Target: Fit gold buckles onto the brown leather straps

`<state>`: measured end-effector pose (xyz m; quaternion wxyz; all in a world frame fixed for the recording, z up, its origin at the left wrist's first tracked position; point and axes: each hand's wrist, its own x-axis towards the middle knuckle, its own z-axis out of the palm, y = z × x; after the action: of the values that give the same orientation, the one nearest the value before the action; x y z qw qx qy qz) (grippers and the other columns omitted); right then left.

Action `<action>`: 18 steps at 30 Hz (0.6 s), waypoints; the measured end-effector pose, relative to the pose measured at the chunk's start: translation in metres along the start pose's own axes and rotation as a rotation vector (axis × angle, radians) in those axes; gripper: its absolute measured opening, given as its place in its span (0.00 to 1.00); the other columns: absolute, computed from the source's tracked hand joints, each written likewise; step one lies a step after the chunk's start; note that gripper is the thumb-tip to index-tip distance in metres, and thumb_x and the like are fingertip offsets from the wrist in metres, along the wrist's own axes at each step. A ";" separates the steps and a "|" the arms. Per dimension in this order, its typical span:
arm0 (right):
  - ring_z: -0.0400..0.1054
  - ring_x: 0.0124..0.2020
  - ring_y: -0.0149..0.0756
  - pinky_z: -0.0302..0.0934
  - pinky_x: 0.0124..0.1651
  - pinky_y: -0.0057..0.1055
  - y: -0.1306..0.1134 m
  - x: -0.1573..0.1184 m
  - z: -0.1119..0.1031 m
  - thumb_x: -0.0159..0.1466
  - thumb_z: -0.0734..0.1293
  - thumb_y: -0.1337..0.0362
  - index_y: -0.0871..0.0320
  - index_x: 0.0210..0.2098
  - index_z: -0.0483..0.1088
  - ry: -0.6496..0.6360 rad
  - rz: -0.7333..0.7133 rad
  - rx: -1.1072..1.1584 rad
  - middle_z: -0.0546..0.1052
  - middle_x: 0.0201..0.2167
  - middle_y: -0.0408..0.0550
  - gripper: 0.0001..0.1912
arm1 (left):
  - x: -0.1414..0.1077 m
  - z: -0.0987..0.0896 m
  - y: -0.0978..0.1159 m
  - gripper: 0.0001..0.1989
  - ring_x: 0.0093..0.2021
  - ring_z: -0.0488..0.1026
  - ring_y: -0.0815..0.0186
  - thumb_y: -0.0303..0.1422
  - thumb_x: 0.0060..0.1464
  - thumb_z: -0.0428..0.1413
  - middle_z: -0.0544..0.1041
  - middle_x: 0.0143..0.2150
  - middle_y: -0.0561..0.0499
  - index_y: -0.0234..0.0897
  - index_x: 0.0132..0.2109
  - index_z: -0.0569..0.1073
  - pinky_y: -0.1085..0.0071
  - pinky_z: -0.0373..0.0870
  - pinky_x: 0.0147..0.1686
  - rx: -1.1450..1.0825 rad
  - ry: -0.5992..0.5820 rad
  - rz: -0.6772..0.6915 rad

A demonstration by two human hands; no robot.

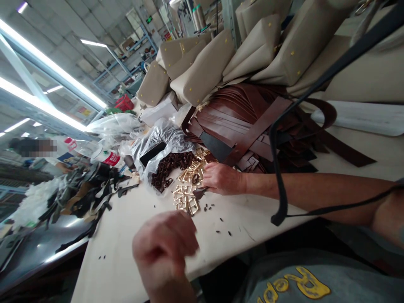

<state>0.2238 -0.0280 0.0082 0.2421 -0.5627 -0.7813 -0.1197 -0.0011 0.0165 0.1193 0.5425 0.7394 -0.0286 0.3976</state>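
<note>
My right hand (224, 179) reaches in from the right, its fingers closed on a small dark brown leather piece (199, 192) at the edge of a pile of gold metal buckles (183, 195). Lower and nearer the camera, my left hand (166, 240) is blurred by motion, raised above the pale table (123, 248), with its fingers curled in. Whatever it holds, if anything, is hidden. Dark brown leather loops (162, 174) spill from a clear plastic bag (170, 134) beside the buckles.
Brown leather straps (233, 111) are heaped behind my right hand, with beige bags (205, 69) beyond. A black strap (274, 168) hangs across the right side. Bottles and dark scraps (85, 195) lie at the left. Another person (59, 164) is in the left background.
</note>
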 end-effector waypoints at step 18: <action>0.68 0.35 0.37 0.59 0.53 0.37 0.000 -0.002 0.008 0.64 0.64 0.66 0.59 0.31 0.70 -0.011 -0.008 -0.004 0.75 0.30 0.45 0.05 | 0.030 -0.022 -0.149 0.06 0.36 0.75 0.59 0.37 0.51 0.61 0.79 0.33 0.49 0.41 0.33 0.79 0.67 0.63 0.37 1.140 -0.207 -0.698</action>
<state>0.2221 -0.0263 0.0004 0.2362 -0.5609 -0.7844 -0.1193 0.0780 0.1072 0.0241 0.1586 0.9102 0.3743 0.0789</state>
